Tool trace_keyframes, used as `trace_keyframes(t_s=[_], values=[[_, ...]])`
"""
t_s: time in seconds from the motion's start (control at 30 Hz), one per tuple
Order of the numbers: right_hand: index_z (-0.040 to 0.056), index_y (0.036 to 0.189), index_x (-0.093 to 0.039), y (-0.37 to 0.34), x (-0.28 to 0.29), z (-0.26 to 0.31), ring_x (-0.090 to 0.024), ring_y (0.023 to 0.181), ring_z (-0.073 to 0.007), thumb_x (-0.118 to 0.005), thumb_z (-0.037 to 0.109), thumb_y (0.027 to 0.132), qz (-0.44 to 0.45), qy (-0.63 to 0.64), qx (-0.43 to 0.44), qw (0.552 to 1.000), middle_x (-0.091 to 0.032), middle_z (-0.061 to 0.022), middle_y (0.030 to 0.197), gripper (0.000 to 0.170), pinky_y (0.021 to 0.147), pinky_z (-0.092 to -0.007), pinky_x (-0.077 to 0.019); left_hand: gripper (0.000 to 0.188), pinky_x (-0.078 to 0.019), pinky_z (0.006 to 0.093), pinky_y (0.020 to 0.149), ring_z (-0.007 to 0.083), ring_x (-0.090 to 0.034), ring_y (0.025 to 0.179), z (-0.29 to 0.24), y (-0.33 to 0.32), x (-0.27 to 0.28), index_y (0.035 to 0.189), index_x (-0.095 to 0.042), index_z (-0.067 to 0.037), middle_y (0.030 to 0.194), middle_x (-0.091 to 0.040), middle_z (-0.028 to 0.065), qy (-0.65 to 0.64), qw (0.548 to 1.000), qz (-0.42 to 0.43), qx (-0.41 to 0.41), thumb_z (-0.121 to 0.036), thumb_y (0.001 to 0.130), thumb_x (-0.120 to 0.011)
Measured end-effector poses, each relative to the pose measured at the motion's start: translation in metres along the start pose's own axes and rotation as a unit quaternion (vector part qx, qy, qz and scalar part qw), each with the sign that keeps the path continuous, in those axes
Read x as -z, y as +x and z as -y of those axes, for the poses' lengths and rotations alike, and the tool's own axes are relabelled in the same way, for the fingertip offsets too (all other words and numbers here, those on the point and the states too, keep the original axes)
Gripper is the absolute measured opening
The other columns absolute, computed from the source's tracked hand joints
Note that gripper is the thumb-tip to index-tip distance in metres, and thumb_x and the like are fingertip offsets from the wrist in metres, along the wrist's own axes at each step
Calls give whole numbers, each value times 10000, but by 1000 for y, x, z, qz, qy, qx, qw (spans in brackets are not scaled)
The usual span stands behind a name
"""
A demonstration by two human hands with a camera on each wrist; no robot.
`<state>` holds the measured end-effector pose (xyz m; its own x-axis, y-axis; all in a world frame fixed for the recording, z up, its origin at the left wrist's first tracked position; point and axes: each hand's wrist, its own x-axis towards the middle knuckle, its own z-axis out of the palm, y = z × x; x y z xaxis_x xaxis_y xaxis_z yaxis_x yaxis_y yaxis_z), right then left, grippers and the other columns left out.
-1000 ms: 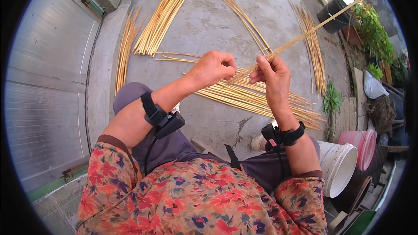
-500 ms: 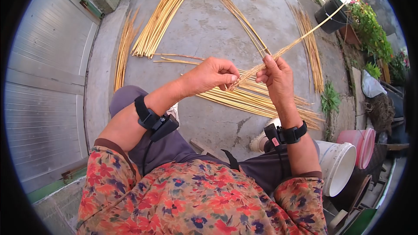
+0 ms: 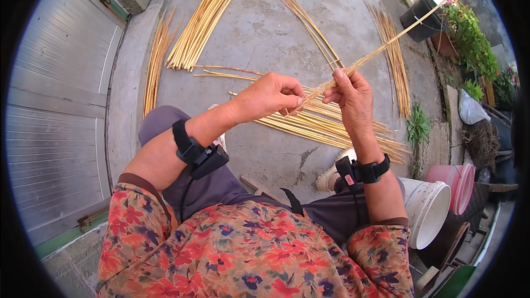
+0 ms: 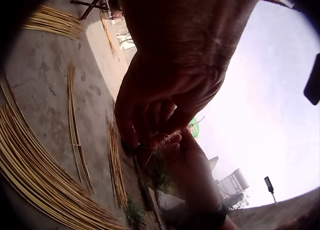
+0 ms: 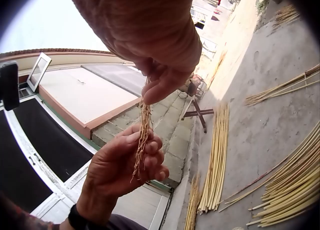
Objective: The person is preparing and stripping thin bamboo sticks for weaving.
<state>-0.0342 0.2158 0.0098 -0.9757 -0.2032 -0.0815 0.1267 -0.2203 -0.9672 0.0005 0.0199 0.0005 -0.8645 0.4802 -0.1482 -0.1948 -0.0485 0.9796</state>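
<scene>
A long dry stalk [image 3: 395, 37] with a wispy, branched head [image 3: 317, 91] runs from the left hand up to the right in the head view. My left hand [image 3: 271, 98] pinches the tip of this head between thumb and fingers. Farther along, where the branches gather, my right hand [image 3: 353, 99] grips the stalk between thumb and bent fingers. In the right wrist view, the thin branches [image 5: 143, 135] hang from the right hand [image 5: 162, 77] across the fingers of the left hand [image 5: 122, 162]. The left wrist view shows the left hand [image 4: 165, 90] dark against the sky.
Below the hands, a spread of stalks [image 3: 301, 129] lies on the concrete floor [image 3: 265, 33]. More bundles lie around: a thick one [image 3: 212, 19], a thin one [image 3: 312, 25], and one on the right [image 3: 395, 60]. A white bucket [image 3: 428, 209] and pink bucket [image 3: 455, 185] stand at right.
My left hand has lowered slightly and turned, its thumb now lying along the branched head. The right hand has shifted slightly to the right with the stalk. Little differs over the last half second.
</scene>
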Motion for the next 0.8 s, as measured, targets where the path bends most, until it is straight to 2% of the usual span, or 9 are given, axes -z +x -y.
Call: trace_keyframes(t_s=[0.23,0.57,0.8], values=[[10,844,-545,-2,-1,2,-597,552,-124,-587,166,858,-1,-14,3,1000,-568,-60,662,163,471,-223,-529,144,-454,210,571,77,-542,615,-1,1,2,856,-612,22,697,-591,26,13,1000,-16,10,-107,839,-549],[1,857,-540,-6,-3,3,-600,570,-123,-572,184,870,11,-38,17,999,-564,-60,673,186,492,-221,-521,148,-456,215,586,83,-550,630,-2,3,4,829,-624,22,725,-605,35,67,996,-39,36,-98,818,-539],[-6,902,-544,-15,-11,1,-596,572,-116,-551,140,882,31,-108,77,991,-578,-64,698,147,511,-220,-512,156,-426,223,557,81,-549,616,-13,2,0,753,-618,22,640,-602,36,245,963,-103,39,-101,762,-522]])
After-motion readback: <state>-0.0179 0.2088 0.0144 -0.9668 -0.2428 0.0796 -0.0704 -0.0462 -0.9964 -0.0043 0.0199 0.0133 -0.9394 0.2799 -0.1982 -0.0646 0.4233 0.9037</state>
